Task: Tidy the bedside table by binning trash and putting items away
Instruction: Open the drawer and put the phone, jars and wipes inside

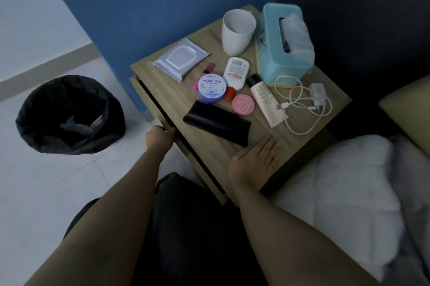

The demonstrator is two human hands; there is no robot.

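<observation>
On the wooden bedside table (309,90) lie a black case (216,125), a purple cream jar (212,88), a round pink tin (243,104), a white bottle with a red cap (235,74), a pale tube with a black cap (263,97), a wipes pack (181,59), a pink stick (204,74) and a white charger with cable (307,102). My left hand (159,138) grips the top edge of the drawer front (149,90). My right hand (256,160) rests flat on the tabletop, just beside the black case.
A white cup (237,31) and a teal tissue box (285,44) stand at the back of the table. A bin with a black liner (69,116) sits on the floor to the left. A white duvet (337,192) lies to the right.
</observation>
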